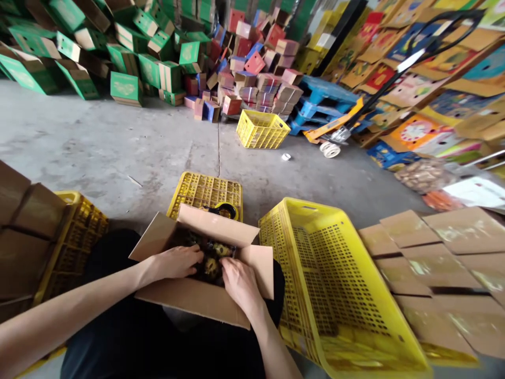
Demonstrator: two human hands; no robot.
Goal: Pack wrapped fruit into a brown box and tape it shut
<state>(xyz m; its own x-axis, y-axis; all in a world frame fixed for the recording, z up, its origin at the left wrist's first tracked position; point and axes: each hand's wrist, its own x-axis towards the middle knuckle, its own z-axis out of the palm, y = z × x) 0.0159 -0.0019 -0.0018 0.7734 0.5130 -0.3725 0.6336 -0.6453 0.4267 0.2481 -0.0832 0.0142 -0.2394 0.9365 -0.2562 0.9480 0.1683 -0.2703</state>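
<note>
Cardboard flaps [219, 226] splay, likely giving our half-curled left hand [177, 261] and right hand [239, 280] room inside the box [197, 299] on our lap [213, 350]. Both seem to touch yellowish items [212, 267] there; whether gripping, we cannot tell.

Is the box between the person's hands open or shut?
Open: the cardboard box has its flaps spread outward, with left hand and right hand reaching in.

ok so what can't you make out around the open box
All in the head view:
Open box: floor hidden under its contents.
Left hand: bent fingers and shadow hide whether it grips anything.
Black-and-yellow object: lower part hidden behind the far flap.
Left cartons: cut off by the left edge.
</note>
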